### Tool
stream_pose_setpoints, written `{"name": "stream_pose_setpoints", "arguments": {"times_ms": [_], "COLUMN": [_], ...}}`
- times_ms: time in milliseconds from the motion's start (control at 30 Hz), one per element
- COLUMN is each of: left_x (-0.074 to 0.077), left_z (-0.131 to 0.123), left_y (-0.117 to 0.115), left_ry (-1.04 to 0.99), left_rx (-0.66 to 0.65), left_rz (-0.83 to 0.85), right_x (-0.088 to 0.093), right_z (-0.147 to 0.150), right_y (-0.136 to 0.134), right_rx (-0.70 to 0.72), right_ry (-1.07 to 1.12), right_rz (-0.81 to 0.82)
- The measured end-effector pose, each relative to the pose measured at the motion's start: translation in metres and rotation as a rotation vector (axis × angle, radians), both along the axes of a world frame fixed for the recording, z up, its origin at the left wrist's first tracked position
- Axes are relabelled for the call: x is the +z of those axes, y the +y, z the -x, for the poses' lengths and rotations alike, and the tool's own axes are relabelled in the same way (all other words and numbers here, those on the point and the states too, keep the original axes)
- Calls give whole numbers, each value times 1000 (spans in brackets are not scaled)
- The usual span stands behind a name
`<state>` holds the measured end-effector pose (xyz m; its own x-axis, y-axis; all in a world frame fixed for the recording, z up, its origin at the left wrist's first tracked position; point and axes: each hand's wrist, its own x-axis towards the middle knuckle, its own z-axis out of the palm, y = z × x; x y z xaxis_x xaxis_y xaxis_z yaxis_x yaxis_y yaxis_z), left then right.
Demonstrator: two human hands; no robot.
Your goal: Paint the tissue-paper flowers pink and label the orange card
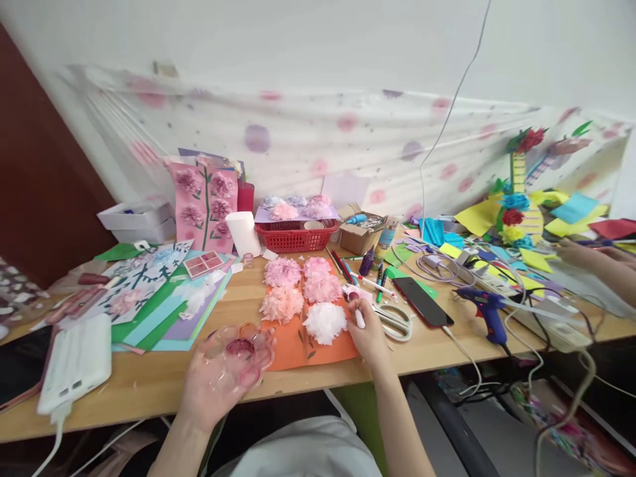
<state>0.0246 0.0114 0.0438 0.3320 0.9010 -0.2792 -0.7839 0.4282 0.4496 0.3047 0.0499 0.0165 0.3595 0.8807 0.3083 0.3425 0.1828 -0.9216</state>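
My left hand (213,377) holds a clear, flower-shaped paint palette (241,351) with pink-red colour in its wells, above the table's front edge. In my right hand (370,338) is a small white-handled applicator (358,319) with a dark pinkish head; its exact kind is unclear. That hand is just right of a white ruffled flower (325,323) on an orange sheet (288,351). Several pink and peach flowers, including a peach flower (281,303), lie on the same sheet. White-handled scissors (396,322) rest beside my right hand.
Right of the scissors are a phone (422,301) and a blue glue gun (487,308) among cables. A red basket (297,238) and cardboard box (360,235) stand behind. Coloured papers (163,324) and a white power bank (77,364) lie left. Another person's hand (591,258) is far right.
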Motion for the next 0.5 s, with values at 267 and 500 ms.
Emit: {"name": "stream_pose_setpoints", "arguments": {"times_ms": [267, 500], "left_x": [-4, 5], "left_z": [5, 12], "left_y": [-13, -10], "left_ry": [-54, -36], "left_rx": [61, 199], "left_rz": [59, 20], "right_x": [1, 42], "right_z": [20, 4], "right_y": [-12, -53], "right_rx": [31, -111], "right_ry": [-13, 85], "right_rz": [-52, -272]}}
